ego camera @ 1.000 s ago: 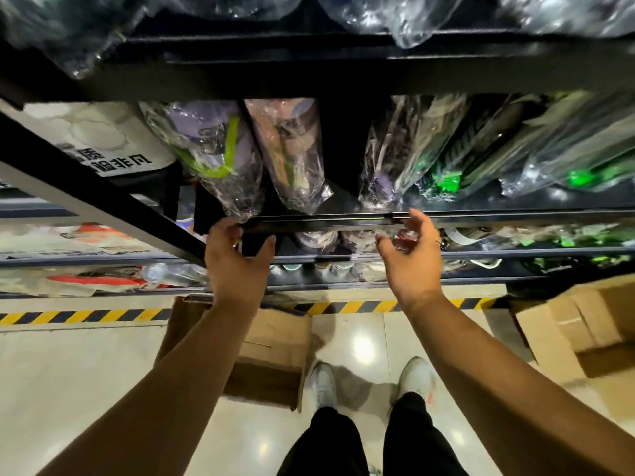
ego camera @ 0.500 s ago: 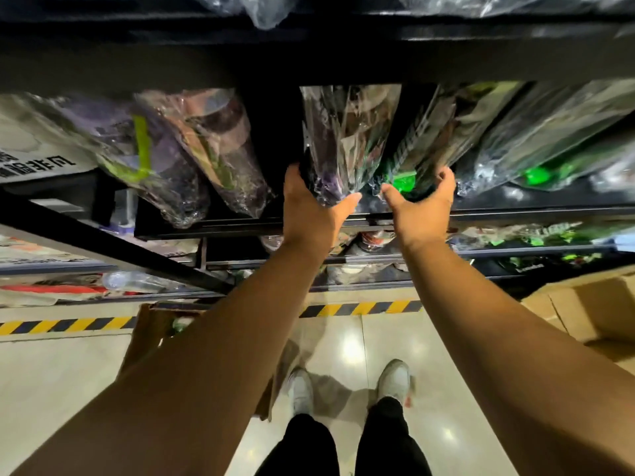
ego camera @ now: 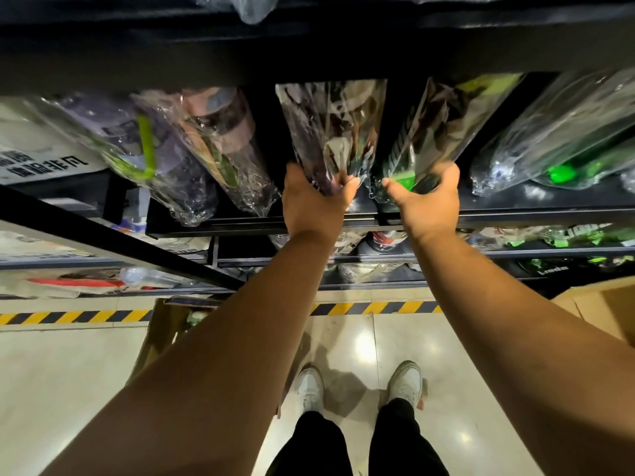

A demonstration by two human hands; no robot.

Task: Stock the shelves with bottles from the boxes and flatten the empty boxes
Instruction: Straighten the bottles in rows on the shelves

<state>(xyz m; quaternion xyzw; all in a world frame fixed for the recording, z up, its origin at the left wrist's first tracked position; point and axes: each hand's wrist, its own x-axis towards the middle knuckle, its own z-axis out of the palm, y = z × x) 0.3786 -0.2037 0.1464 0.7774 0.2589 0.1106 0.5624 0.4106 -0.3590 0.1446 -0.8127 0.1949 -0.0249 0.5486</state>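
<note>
Plastic-wrapped bottles stand in a row on a black shelf [ego camera: 261, 224]. My left hand [ego camera: 311, 201] grips the base of a dark purple wrapped bottle [ego camera: 331, 132] at the shelf's front edge. My right hand [ego camera: 427, 204] curls round the base of the wrapped black-and-green bottle [ego camera: 436, 128] beside it. Left of them stand a purple bottle with a green strap [ego camera: 144, 156] and a pink-brown bottle [ego camera: 223, 146]. An open cardboard box [ego camera: 168, 324] sits on the floor below, partly hidden by my left arm.
More wrapped green-capped bottles [ego camera: 556, 166] fill the shelf at right, and lower shelves [ego camera: 378, 262] hold further bottles. A second cardboard box [ego camera: 604, 307] sits at right. A black diagonal shelf post [ego camera: 113, 242] crosses at left. Yellow-black tape [ego camera: 68, 317] lines the floor.
Both hands rose from the shelf's front rail and shifted right onto the bases of two wrapped bottles. My view moved closer to the shelf.
</note>
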